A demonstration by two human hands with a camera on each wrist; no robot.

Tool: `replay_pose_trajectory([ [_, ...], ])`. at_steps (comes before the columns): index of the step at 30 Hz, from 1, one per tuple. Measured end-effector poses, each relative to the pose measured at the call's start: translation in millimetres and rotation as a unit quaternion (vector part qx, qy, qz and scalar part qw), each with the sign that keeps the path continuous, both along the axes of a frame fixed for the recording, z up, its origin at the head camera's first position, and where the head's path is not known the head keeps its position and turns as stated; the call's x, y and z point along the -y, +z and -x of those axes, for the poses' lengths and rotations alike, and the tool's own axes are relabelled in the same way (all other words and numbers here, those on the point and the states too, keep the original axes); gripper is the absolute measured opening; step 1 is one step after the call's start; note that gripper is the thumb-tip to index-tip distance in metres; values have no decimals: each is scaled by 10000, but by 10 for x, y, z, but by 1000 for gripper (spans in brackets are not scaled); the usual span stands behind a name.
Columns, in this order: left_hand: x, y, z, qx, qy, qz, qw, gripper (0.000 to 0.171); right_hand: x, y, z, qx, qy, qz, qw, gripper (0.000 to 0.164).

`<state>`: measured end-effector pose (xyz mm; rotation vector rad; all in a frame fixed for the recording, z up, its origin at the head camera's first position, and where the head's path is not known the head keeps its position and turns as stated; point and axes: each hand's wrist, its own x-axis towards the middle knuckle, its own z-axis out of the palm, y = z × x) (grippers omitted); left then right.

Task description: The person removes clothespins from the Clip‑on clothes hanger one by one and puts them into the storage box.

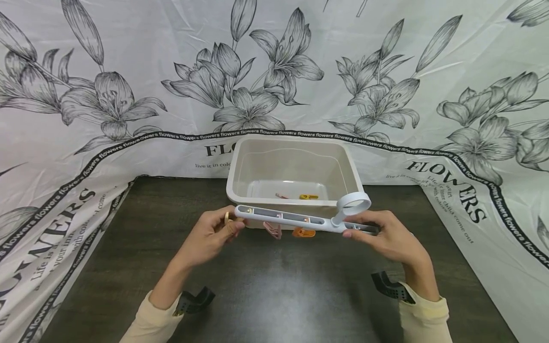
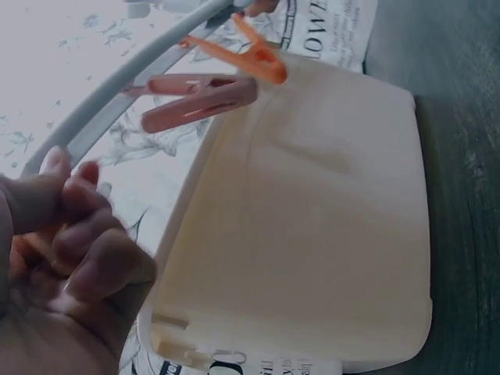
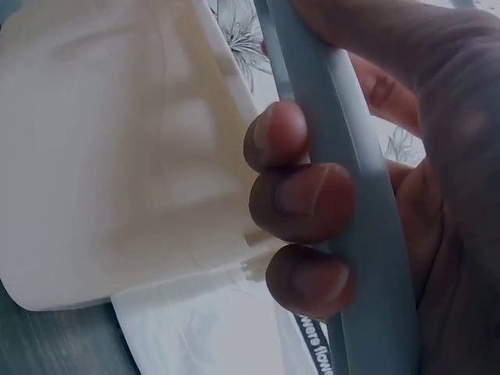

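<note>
A light grey-blue clip hanger (image 1: 283, 217), a long slotted bar with a round hook (image 1: 353, 204), is held up level in front of the bin. My right hand (image 1: 388, 238) grips its right end; in the right wrist view the fingers (image 3: 301, 195) curl round the bar. At the left end, my left hand (image 1: 214, 237) pinches a yellow clothespin (image 1: 227, 218), mostly hidden by the fingers. From the bar's middle hang a pink clothespin (image 2: 199, 101) and an orange clothespin (image 2: 254, 58).
Behind the hanger stands a beige plastic bin (image 1: 296, 166) with a yellow clothespin (image 1: 309, 196) and a reddish one (image 1: 281, 196) inside. Dark wood table (image 1: 274, 295) lies underneath. A white flower-printed sheet (image 1: 141, 85) surrounds its back and sides.
</note>
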<state>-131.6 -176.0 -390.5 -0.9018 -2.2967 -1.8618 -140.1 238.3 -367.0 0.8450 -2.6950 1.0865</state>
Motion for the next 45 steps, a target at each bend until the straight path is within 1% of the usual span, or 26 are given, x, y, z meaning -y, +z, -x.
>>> replay_pose_trajectory([
  [3, -37, -6, -3, -595, 474, 77, 9971, 12, 6, -5, -1, -85, 57, 95, 9999, 28],
  [5, -58, -9, -3, -1021, 806, 147, 9914, 13, 11, -4, -1, -104, 107, 150, 9998, 27],
  [7, -79, -9, -5, -1421, 1065, 186, 9839, 16, 13, -5, 2, -97, 138, 199, 9997, 27],
  [9, -93, -13, -5, -1740, 1265, 213, 9764, 18, 11, -15, 8, -76, 172, 259, 9995, 27],
  [11, -105, -18, -8, -1881, 1337, 225, 9727, 18, 5, -31, 15, -71, 200, 313, 9993, 27],
  [13, -110, -24, -11, -1834, 1275, 190, 9745, 17, -3, -50, 25, -89, 232, 371, 9990, 27],
  [14, -109, -23, -15, -1733, 1188, 164, 9775, 16, -8, -56, 29, -89, 248, 396, 9989, 27],
  [17, -100, -22, -25, -1241, 760, 4, 9894, 21, -20, -71, 43, -117, 314, 459, 9984, 27],
  [19, -96, -24, -25, -993, 557, -90, 9935, 23, -25, -78, 52, -107, 351, 485, 9982, 28],
  [21, -100, -26, -21, -906, 555, -119, 9943, 22, -26, -81, 59, -105, 353, 475, 9982, 28],
  [24, -112, -36, -12, -981, 785, -84, 9920, 14, -23, -85, 70, -100, 323, 439, 9985, 28],
  [26, -120, -39, -10, -925, 804, -141, 9924, 13, -18, -89, 77, -97, 323, 433, 9985, 28],
  [28, -122, -40, -14, -702, 612, -292, 9952, 13, -14, -93, 82, -115, 338, 452, 9983, 28],
  [31, -113, -41, -17, -297, 156, -587, 9977, 14, -10, -96, 82, -152, 402, 512, 9978, 29],
  [34, -95, -45, -14, -99, -231, -823, 9963, 11, -6, -95, 82, -189, 484, 557, 9971, 30],
  [37, -76, -46, -9, 32, -400, -959, 9946, 9, 1, -98, 87, -216, 578, 573, 9964, 30],
  [39, -67, -45, -7, 89, -372, -962, 9946, 9, 4, -101, 93, -224, 607, 585, 9962, 31],
  [41, -68, -42, -7, 11, -220, -885, 9958, 9, 4, -105, 98, -227, 612, 593, 9961, 31],
  [43, -78, -40, -7, -186, 8, -758, 9969, 7, 2, -108, 99, -201, 596, 610, 9962, 31],
  [45, -97, -40, -8, -466, 337, -586, 9966, 5, -2, -110, 99, -197, 585, 615, 9962, 31],
])
